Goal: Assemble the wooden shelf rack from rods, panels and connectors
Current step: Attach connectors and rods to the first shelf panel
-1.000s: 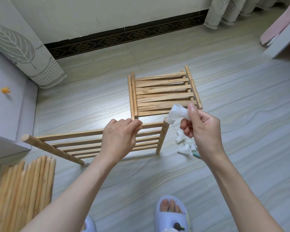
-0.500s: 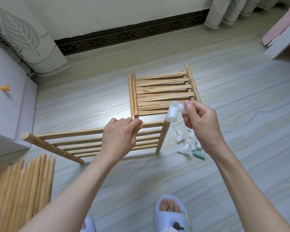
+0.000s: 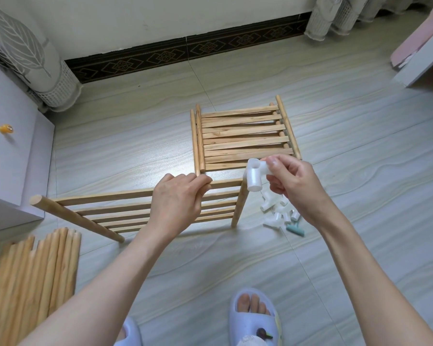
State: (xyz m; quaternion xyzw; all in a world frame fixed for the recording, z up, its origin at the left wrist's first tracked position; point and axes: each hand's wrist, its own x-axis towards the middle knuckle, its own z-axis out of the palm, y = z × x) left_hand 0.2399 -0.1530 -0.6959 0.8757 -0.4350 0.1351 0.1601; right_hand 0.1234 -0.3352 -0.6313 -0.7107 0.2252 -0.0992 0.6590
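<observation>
My right hand [image 3: 294, 187] pinches one white plastic connector [image 3: 254, 177] between thumb and fingertips, and its open lower socket sits on the top end of the panel's right-hand post [image 3: 240, 208]. How deep the post goes in I cannot tell. My left hand [image 3: 178, 203] curls over the top slat of that slatted panel [image 3: 115, 212], fingers wrapped around the wood, holding it on edge on the floor [image 3: 360, 171]. I count five or six slats running between its two round end posts; my hand covers part of them, so the number is not certain.

Just beyond, a stack of flat slatted panels [image 3: 245, 138] lies on the floor, touching nothing I hold. How many panels are in the stack I cannot count, but about nine slat edges show on top.

Below my right wrist a small heap of loose white connectors [image 3: 279, 212] lies on the tile, roughly eight, too jumbled for a sure count, with one small teal piece [image 3: 295, 230] at its near edge.

At lower left a bundle of round wooden rods [image 3: 33, 273] lies side by side, around ten in view, some cut by the frame edge.

Two pale blue slippers [image 3: 254, 318] show at the bottom. One small orange knob [image 3: 5, 128] sits on the grey cabinet [image 3: 15, 156] to the left. No writing or brand is readable anywhere.
</observation>
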